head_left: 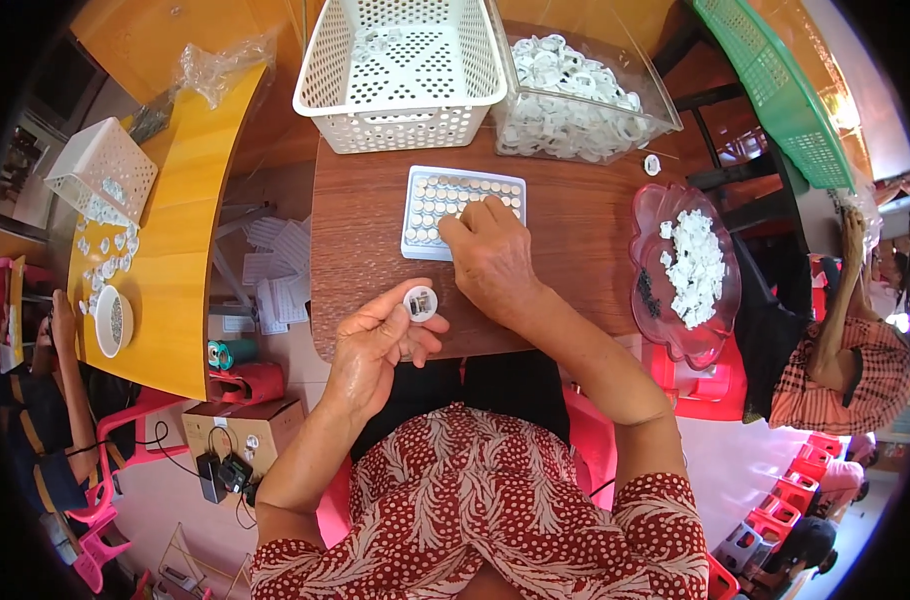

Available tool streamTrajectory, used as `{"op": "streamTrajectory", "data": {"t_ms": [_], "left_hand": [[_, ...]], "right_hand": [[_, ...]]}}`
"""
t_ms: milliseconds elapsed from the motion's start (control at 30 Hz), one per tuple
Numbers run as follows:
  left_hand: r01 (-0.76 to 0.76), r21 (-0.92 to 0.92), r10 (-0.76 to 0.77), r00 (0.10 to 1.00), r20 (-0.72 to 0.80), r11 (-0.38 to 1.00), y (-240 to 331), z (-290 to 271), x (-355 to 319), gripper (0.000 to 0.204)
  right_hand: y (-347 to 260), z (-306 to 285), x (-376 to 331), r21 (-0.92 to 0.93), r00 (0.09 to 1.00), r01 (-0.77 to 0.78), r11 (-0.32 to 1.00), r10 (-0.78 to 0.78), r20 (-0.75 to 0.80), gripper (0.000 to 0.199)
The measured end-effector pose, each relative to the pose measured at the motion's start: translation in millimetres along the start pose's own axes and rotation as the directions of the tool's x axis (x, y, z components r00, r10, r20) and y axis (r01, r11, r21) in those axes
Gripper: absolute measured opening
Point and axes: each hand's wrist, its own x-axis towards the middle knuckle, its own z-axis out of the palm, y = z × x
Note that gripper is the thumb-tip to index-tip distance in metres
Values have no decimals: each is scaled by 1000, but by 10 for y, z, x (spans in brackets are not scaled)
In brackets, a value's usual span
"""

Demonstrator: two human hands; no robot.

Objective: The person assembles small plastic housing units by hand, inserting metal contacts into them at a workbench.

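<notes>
Over woodgrain tabletop [585, 215], left hand [377, 345] pinches a round plastic piece [421, 303]; right hand [495, 258], grip hidden, overlies pale discs [442, 195].

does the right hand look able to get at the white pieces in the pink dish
Probably yes: the pink dish looks open on top, the white pieces lie uncovered in it, and only tabletop shows between it and the right hand.

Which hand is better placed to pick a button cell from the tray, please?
Probably the right hand: its fingertips are over the white tray of button cells, while the left hand holds a round white piece.
</notes>
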Motion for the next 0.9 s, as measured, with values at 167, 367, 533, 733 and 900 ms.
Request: {"op": "streamTrajectory", "data": {"t_ms": [167, 367, 533, 733, 900], "left_hand": [[17, -24, -16, 1000, 17, 1000, 18, 1, 23, 39], [41, -71, -39, 999, 29, 997, 8, 55, 39, 38], [33, -84, -31, 999, 17, 996, -29, 205, 17, 37], [-28, -14, 27, 999, -18, 1000, -90, 341, -49, 33], [-68, 47, 70, 997, -31, 997, -127, 386, -72, 35]], "right_hand": [[12, -10, 34, -12, 998, 68, 998, -68, 15, 14], [-87, -150, -135, 221, 988, 44, 974, -10, -153, 14], [-298, -309, -352, 287, 973, 110, 952, -43, -228, 21], [-287, -362, -448, 133, 945, 241, 961, -202, -256, 29], [-273, -414, -499, 125, 937, 295, 947, -261, -231, 34]]}}
